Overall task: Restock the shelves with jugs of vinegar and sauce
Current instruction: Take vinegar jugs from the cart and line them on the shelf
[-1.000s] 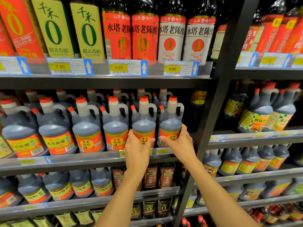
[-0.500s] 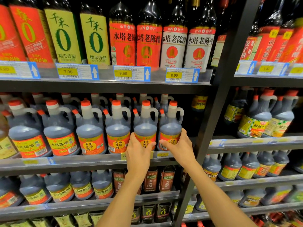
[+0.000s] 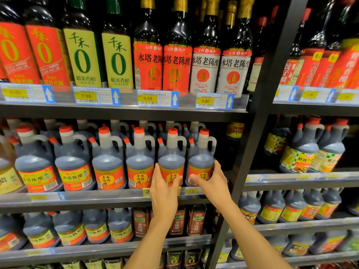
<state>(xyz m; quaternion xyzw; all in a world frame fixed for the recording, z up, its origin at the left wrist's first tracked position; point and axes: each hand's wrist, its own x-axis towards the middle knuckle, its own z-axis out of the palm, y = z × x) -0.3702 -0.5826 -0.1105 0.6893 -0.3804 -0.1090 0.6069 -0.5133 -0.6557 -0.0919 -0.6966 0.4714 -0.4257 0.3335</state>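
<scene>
A row of dark vinegar jugs with red caps and orange labels stands on the middle shelf [image 3: 108,198]. My left hand [image 3: 165,193] grips the base of the second jug from the right [image 3: 171,158], thumb and fingers around its label. My right hand [image 3: 212,181] grips the base of the rightmost jug [image 3: 201,158], fingers wrapped round its right side. Both jugs stand upright at the shelf's front edge, close together.
Tall vinegar bottles [image 3: 174,61] fill the upper shelf above price tags [image 3: 157,99]. A black upright post [image 3: 260,121] stands just right of my right hand. More jugs [image 3: 303,152] sit in the right bay and on lower shelves [image 3: 97,247].
The view has shifted so the shelves sit lower and more to the right in frame. Both hands stay on the same two jugs, almost unmoved relative to them.
</scene>
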